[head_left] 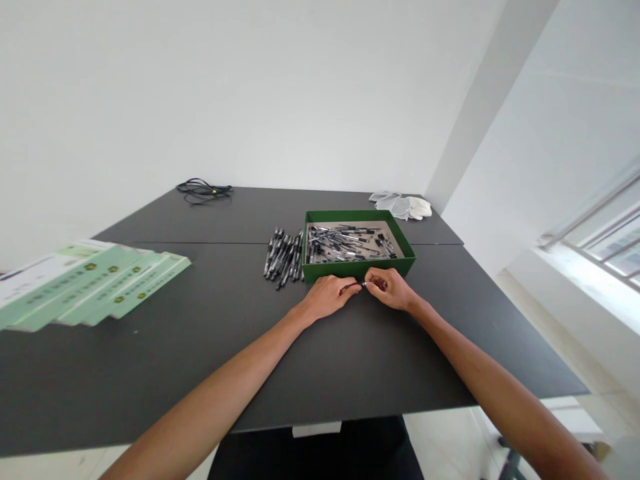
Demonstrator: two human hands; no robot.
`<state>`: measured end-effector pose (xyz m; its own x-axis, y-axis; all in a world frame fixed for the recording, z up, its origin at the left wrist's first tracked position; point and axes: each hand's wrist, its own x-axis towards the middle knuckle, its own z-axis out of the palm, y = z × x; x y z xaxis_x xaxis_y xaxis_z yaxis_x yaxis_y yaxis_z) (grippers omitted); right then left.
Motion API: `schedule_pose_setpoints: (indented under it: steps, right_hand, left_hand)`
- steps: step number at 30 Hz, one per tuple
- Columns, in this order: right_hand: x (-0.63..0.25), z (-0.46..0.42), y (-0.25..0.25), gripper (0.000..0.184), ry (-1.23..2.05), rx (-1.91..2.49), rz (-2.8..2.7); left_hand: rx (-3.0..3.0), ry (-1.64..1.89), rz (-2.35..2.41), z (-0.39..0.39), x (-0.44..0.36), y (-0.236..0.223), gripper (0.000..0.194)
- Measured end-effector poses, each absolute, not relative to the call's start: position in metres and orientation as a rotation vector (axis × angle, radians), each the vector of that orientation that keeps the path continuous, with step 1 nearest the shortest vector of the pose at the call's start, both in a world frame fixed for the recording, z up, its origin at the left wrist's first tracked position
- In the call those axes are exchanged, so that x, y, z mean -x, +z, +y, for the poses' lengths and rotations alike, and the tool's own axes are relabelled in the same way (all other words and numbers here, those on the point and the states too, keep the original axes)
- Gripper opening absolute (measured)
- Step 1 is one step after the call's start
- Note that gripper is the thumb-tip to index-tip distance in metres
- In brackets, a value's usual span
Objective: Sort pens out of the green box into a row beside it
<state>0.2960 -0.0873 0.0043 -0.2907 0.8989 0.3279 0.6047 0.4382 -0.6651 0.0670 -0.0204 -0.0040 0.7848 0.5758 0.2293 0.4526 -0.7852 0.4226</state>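
Note:
My left hand (327, 296) and my right hand (391, 289) meet just in front of the green box (357, 270). Between their fingertips is a pen (363, 285), mostly covered by the fingers; only a short dark and clear stretch of it shows. Both hands are closed on it in a pinch. Inside the box lie many loose black and clear pen parts (345, 243), scattered in different directions. Beside the box's left wall, a pile of black and clear pens (283, 257) rests on the table, roughly lined up with one another.
Fanned green and white booklets (100, 283) lie at the left of the dark table (220, 380). A coiled black cable (204, 191) sits at the back left. White gloves (417, 208) are at the back right, behind the box. Walls stand behind and to the right.

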Motion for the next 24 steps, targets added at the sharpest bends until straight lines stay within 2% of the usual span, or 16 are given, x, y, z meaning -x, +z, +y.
schedule_pose_setpoints:
  steps: [7, 9, 12, 14, 17, 24]
  right_hand:
    - [-0.2943, -0.0860, -0.0014, 0.059, 0.622, 1.381, -1.937]
    - [-0.2939, -0.0874, 0.0017, 0.056, 0.613, 1.354, -1.952]
    - [-0.2935, -0.0884, 0.0050, 0.033, 0.533, 1.308, -2.005]
    - [-0.2939, -0.0882, 0.0048, 0.025, 0.515, 1.305, -2.017]
    - [-0.2957, -0.0873, 0.0033, 0.027, 0.539, 1.265, -2.041]
    - [-0.2995, -0.0871, 0.0052, 0.045, 0.603, 1.209, -2.115]
  left_hand:
    - [-2.663, 0.461, 0.796, -0.0233, -0.0675, -0.0008, 0.047]
    - [-2.657, 0.453, 0.798, -0.0236, -0.0677, 0.0006, 0.049]
    - [-2.656, 0.444, 0.798, -0.0235, -0.0681, 0.0017, 0.049]
    - [-2.653, 0.451, 0.800, -0.0231, -0.0684, 0.0013, 0.048]
    - [-2.642, 0.475, 0.801, -0.0221, -0.0685, -0.0009, 0.047]
    - [-2.616, 0.513, 0.801, -0.0206, -0.0681, -0.0047, 0.047]
